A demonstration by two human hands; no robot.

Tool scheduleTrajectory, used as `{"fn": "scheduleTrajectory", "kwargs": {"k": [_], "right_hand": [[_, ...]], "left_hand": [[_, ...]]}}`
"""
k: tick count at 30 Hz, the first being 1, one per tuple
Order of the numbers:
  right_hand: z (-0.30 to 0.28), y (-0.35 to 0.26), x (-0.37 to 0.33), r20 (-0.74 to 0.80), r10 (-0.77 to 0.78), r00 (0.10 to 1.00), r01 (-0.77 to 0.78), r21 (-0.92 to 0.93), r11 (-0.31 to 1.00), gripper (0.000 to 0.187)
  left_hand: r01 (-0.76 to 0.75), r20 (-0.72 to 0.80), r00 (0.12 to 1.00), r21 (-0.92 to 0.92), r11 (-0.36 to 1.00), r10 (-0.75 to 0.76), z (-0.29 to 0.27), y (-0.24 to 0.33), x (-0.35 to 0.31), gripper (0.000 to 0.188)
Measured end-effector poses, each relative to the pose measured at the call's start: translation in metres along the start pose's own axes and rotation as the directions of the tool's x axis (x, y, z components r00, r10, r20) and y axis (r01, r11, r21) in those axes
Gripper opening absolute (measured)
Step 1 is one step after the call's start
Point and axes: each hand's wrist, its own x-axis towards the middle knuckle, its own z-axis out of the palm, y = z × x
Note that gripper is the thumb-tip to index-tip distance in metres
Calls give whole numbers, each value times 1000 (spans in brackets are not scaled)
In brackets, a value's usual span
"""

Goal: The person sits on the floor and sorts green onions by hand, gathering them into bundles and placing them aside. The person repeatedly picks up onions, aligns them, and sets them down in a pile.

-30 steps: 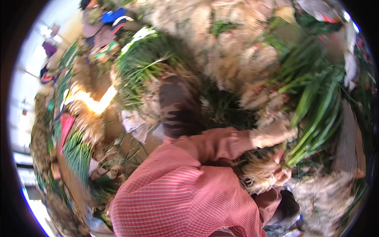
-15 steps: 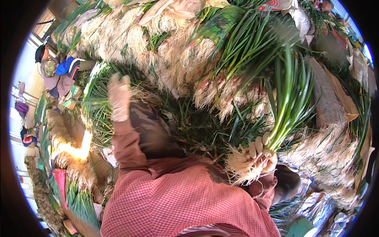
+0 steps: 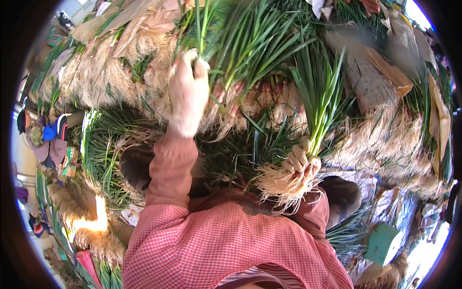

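Note:
My right hand [image 3: 299, 163], in what looks like a pale glove, is closed round a bunch of spring onions [image 3: 321, 108]. Their long green leaves point up and away, and the pale roots [image 3: 281, 185] hang below the fist. Out in front, my left hand [image 3: 190, 94] has its fingers curled together at the heap. Green spring onion leaves [image 3: 201, 33] rise from its fingertips; how many stalks it grips I cannot make out. Just right of that hand lie loose spring onions [image 3: 255, 43] with reddish bases, roots toward me.
Rooty spring onion bundles [image 3: 106, 79] form a wall across the front, partly under brown paper [image 3: 154, 21]. A rolled sack [image 3: 365, 70] lies at the right. Loose green leaves [image 3: 231, 159] cover the ground before me. A green container [image 3: 383, 244] stands at lower right. Another person [image 3: 50, 137] is at far left.
My left hand has moved forward and right, from open over the leaves at left to closed at the front heap. The right hand still holds its bunch. The view has shifted.

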Motion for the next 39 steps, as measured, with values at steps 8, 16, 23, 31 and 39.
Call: {"fn": "scheduleTrajectory", "kwargs": {"k": [8, 16, 23, 31, 39], "right_hand": [[-9, -8, 9, 343, 66, 937, -100, 83, 992, 28], [-4, -5, -1, 238, 85, 967, -109, 88, 990, 20], [2, -2, -8, 58, 81, 995, -78, -61, 995, 16], [11, -19, -4, 35, 114, 993, -113, -26, 993, 19], [-3, -13, 3, -440, 83, 894, -248, -332, 910, 45]], "left_hand": [[-459, 994, -20, -102, 883, 105, 6, 45, -110, 20], [-101, 660, 530, -575, 812, 533, 71, 122, -54, 33], [-128, 573, 687, -509, 851, 447, 63, 86, -126, 23], [112, 898, -435, -24, 993, 70, 11, 16, -147, 43], [320, 568, 749, 140, 937, -340, 101, 5, -66, 41]]}}
